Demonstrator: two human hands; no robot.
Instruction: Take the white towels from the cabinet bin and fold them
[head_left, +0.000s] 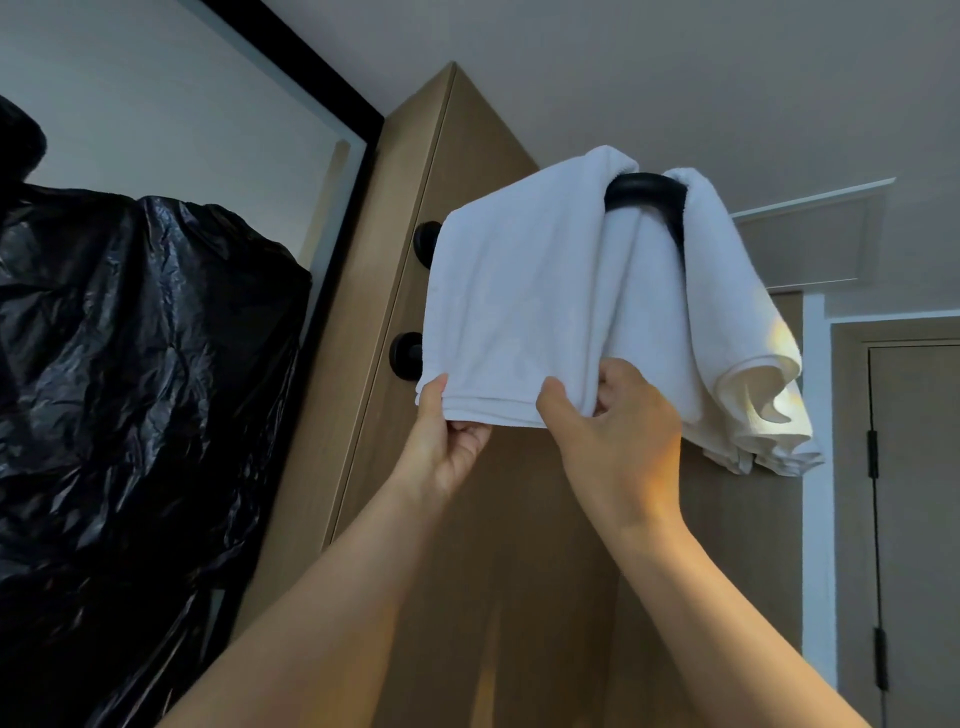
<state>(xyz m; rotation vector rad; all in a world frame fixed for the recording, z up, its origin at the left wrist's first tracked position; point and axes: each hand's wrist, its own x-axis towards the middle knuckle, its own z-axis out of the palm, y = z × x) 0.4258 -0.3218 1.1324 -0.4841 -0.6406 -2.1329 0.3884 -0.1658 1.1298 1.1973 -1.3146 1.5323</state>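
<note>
Nearest me: left hand (449, 441) and right hand (621, 436), each pinching the bottom hem of the folded white terry towel (519, 301), thumbs in front, fingers behind. I list next: crinkled black plastic bag (130, 364) at left; tall tan wooden cabinet (514, 519); towel draped over its curved black bar (647, 187).

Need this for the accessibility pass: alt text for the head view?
The left hand and right hand reach up and grip the bottom edge of a folded white towel draped over a black bar on a wooden cabinet. A second towel hangs to its right, and a black plastic bag is at left.
</note>
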